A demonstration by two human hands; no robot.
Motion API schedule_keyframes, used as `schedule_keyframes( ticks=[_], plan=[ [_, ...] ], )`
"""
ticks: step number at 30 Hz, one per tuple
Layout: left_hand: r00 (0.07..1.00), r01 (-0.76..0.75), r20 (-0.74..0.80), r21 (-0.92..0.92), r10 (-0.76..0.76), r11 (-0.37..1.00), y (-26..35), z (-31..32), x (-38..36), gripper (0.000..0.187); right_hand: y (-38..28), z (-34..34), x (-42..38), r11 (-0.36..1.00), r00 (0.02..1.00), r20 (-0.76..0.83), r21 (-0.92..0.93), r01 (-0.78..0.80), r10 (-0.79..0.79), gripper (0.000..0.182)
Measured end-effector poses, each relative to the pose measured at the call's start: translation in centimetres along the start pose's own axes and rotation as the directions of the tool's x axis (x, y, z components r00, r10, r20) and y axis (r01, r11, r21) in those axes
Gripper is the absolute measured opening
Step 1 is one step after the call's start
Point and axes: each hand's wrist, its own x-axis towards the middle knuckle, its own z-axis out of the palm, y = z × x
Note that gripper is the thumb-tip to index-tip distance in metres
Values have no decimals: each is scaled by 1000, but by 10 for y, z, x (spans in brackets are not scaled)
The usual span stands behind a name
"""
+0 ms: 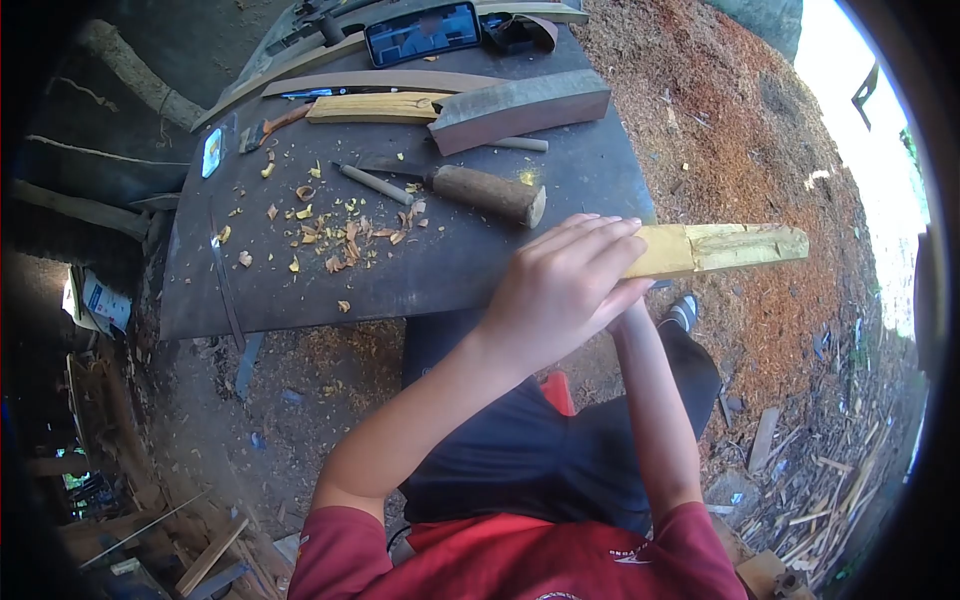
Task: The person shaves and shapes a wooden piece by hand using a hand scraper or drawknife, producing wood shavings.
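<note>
My left hand (pixel 565 285) is closed around a yellowish piece of carved wood (pixel 740 248), which points to the right past the table edge. The wood's right end is roughly cut, with a stepped face. My right hand (pixel 632 305) comes up under the wood and my left hand; its fingers are hidden. Left of my hands, on the dark table (pixel 440 285), lies a tool with a thick wooden handle (pixel 485 195) and a flat blade. A thinner tool with a grey handle (pixel 378 185) rests beside it. Yellow and brown wood shavings (pixel 350 243) are scattered nearby.
Across the table lie a large grey and reddish block (pixel 520 110), another yellow wood piece (pixel 370 107) and a brush (pixel 272 127). A phone (pixel 423 35) is propped at the back. Sawdust (pixel 720 130) covers the ground at right; wood scraps (pixel 835 490) lie lower right.
</note>
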Motion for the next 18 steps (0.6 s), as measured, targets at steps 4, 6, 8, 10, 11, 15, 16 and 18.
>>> schedule_keyframes(
  ticks=[4,6,8,10,11,15,16,18],
  plan=[
    [1000,4,-8,-19,-4,1000,-1,2,-1,35,9,0,1,1000,1000,-1,14,-5,5,56],
    [1000,-2,-2,-20,2,1000,0,1,-1,35,9,4,-3,1000,1000,11,24,-7,7,56],
    [1000,1,-1,-13,-1,1000,-1,-1,0,35,8,8,-16,1000,1000,8,18,-14,14,56],
    [1000,13,-2,-8,-13,1000,0,-1,1,35,8,13,-32,1000,1000,-20,-8,1,-1,56],
    [1000,13,-3,-6,-13,1000,0,-1,1,35,11,16,-40,999,999,-48,-28,23,-24,56],
    [1000,11,-10,-9,-12,1000,0,2,-1,35,20,16,-52,998,992,-116,-51,40,-46,55],
    [1000,7,-13,-9,-7,1000,-1,2,-1,36,18,15,-51,999,995,-104,-39,2,-6,54],
    [1000,13,-12,-20,-13,1000,-1,2,-2,36,14,15,-49,997,995,-76,-18,-72,71,53]
  ],
)
